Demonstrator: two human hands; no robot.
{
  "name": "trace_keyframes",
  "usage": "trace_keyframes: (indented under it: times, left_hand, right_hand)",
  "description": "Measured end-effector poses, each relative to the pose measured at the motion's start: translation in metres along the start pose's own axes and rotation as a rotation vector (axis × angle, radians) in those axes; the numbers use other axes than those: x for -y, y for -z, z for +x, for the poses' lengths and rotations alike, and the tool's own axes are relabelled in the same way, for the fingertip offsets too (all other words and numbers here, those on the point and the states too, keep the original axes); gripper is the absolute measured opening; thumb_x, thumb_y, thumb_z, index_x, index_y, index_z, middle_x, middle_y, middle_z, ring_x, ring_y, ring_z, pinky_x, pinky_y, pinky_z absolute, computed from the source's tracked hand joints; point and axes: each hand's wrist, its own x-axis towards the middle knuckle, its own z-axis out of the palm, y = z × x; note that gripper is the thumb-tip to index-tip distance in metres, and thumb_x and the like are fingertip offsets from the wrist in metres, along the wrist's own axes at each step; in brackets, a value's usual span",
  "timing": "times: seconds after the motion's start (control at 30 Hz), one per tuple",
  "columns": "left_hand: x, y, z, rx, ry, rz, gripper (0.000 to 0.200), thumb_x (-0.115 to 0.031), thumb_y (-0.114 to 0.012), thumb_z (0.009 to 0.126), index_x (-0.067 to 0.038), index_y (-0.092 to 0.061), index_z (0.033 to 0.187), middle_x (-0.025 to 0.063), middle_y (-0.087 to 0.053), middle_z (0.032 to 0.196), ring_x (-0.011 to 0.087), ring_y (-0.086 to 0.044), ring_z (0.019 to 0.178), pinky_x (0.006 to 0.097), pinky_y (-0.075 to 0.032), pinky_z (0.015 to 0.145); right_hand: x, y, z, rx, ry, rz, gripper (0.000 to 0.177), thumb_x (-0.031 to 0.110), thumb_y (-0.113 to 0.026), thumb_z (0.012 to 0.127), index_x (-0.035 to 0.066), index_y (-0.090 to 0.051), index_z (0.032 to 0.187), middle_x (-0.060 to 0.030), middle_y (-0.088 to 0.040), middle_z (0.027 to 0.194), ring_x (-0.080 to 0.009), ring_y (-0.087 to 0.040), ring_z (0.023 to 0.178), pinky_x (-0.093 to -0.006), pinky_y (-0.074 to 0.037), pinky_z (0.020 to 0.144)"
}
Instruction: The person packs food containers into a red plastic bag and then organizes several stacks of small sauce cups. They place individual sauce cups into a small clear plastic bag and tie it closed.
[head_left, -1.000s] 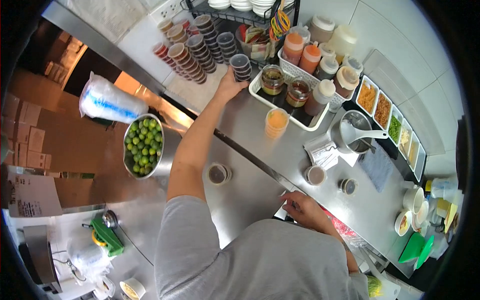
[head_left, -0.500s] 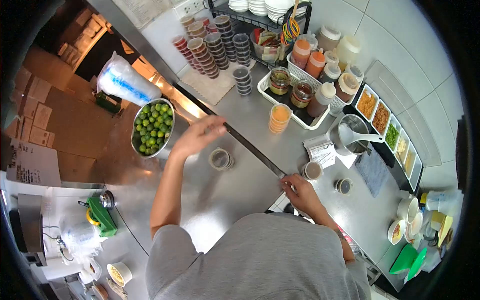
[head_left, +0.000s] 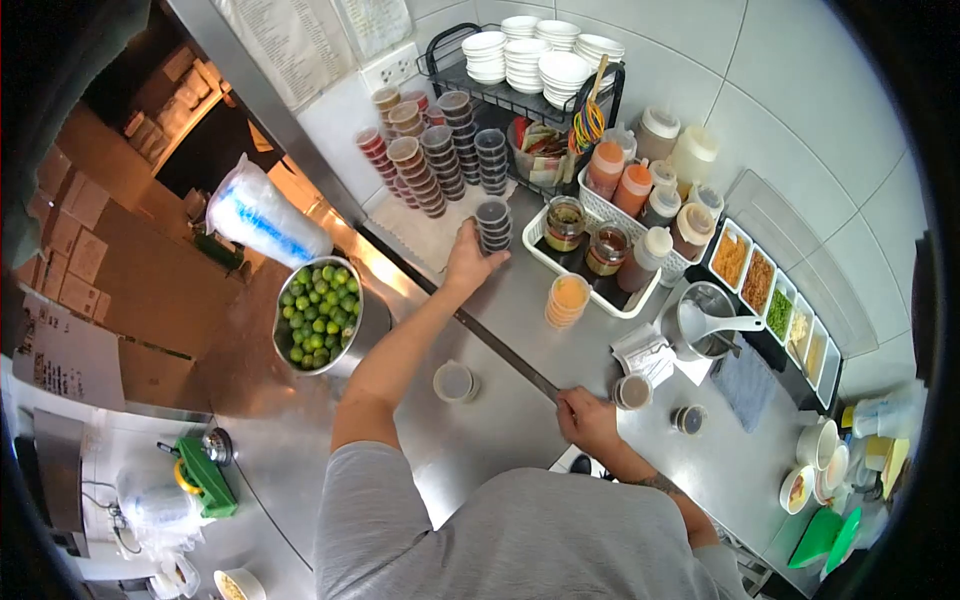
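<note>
My left hand (head_left: 474, 262) is at a short stack of small lidded sauce cups (head_left: 494, 222), fingers along its left side and thumb near its base. The stack stands on the metal counter. My right hand (head_left: 588, 420) is closed in a fist at the front end of the dark counter seam (head_left: 500, 345); what it holds, if anything, is hidden. Just beside that fist are a cup with a brownish lid (head_left: 632, 391) and a smaller dark cup (head_left: 688, 419). Another lidded cup (head_left: 456, 382) sits below my left forearm.
A metal pot of green limes (head_left: 318, 318) stands left of my arm. Taller cup stacks (head_left: 415, 175) rise at the back. Orange cups (head_left: 567, 300), a white tray of jars (head_left: 625, 302), a pot with a white ladle (head_left: 690, 318) and topping containers (head_left: 757, 272) line the right.
My left hand has reached away from my body to the short cup stack. My right hand has curled from a pinch into a fist. The view has tilted, showing more of the back shelf.
</note>
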Motion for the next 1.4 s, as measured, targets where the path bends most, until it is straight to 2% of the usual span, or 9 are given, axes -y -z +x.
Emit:
trace_keyframes:
  times: [0.17,0.3,0.47,0.6,0.77,1.2,1.3,1.4]
  left_hand:
    - [-0.007,-0.019,0.01,-0.115,0.03,-0.038,0.052,-0.017,-0.078,0.066,0.001,-0.042,0.099,0.025,-0.054,0.098,0.0425,-0.054,0.095,0.0463,-0.045,0.08]
    - [-0.002,-0.019,0.031,-0.258,0.007,-0.052,0.051,-0.015,-0.076,0.066,0.002,-0.042,0.099,0.0256,-0.054,0.096,0.0438,-0.054,0.093,0.0471,-0.044,0.078]
    - [0.004,-0.014,0.061,-0.411,-0.035,0.078,0.051,-0.014,-0.076,0.067,0.004,-0.041,0.099,0.0268,-0.054,0.097,0.0453,-0.053,0.094,0.0473,-0.044,0.079]
    - [0.009,-0.017,0.071,-0.423,0.078,0.157,0.055,-0.014,-0.077,0.066,0.005,-0.041,0.103,0.0279,-0.054,0.099,0.0454,-0.054,0.093,0.0467,-0.046,0.079]
    - [0.021,-0.026,0.075,-0.495,0.068,0.198,0.052,-0.014,-0.078,0.065,0.005,-0.044,0.1,0.0291,-0.057,0.095,0.0454,-0.057,0.09,0.0461,-0.047,0.077]
    - [0.011,-0.024,0.079,-0.367,0.142,0.234,0.054,-0.014,-0.074,0.07,0.009,-0.038,0.103,0.0327,-0.052,0.099,0.0465,-0.054,0.093,0.0457,-0.047,0.078]
    - [0.018,-0.028,0.082,-0.361,0.13,0.274,0.054,-0.014,-0.074,0.071,0.009,-0.038,0.103,0.0335,-0.052,0.1,0.0455,-0.054,0.094,0.0452,-0.048,0.079]
    - [0.003,-0.019,0.077,-0.333,0.226,0.314,0.053,-0.019,-0.072,0.074,0.01,-0.038,0.103,0.0333,-0.052,0.099,0.0453,-0.056,0.09,0.0457,-0.049,0.077]
  right_hand:
    - [-0.002,0.001,-0.003,0.036,-0.013,-0.031,0.013,0.004,-0.063,0.072,0.008,-0.06,0.084,-0.0054,-0.059,0.074,-0.0237,-0.06,0.055,-0.0329,-0.049,0.049]
    - [-0.005,-0.002,-0.003,0.005,0.02,-0.024,0.011,0.008,-0.062,0.074,0.009,-0.059,0.085,-0.0045,-0.059,0.075,-0.0236,-0.06,0.054,-0.034,-0.05,0.048]
    - [-0.003,0.001,-0.004,0.038,0.001,-0.044,0.015,0.003,-0.063,0.072,0.007,-0.059,0.086,-0.0057,-0.059,0.074,-0.023,-0.06,0.057,-0.0324,-0.05,0.05]
    - [-0.003,0.001,-0.002,0.0,0.024,-0.005,0.016,0.003,-0.063,0.071,0.008,-0.058,0.086,-0.0055,-0.059,0.073,-0.023,-0.06,0.056,-0.0325,-0.05,0.05]
    - [-0.005,0.0,-0.004,0.013,0.027,-0.021,0.017,0.002,-0.063,0.071,0.008,-0.058,0.086,-0.0052,-0.059,0.073,-0.0228,-0.06,0.056,-0.0329,-0.05,0.05]
    - [-0.004,0.001,-0.002,0.01,0.033,-0.032,0.014,0.004,-0.063,0.072,0.008,-0.059,0.085,-0.0051,-0.057,0.071,-0.024,-0.059,0.052,-0.0341,-0.049,0.047]
    - [-0.002,0.003,-0.004,0.068,-0.003,-0.035,0.012,0.004,-0.064,0.075,0.006,-0.06,0.086,-0.0063,-0.057,0.073,-0.0229,-0.059,0.055,-0.0307,-0.05,0.05]
    - [0.015,0.021,0.004,0.211,-0.181,0.313,0.014,0.003,-0.06,0.08,0.005,-0.061,0.095,-0.0083,-0.061,0.081,-0.0203,-0.063,0.069,-0.0292,-0.052,0.061]
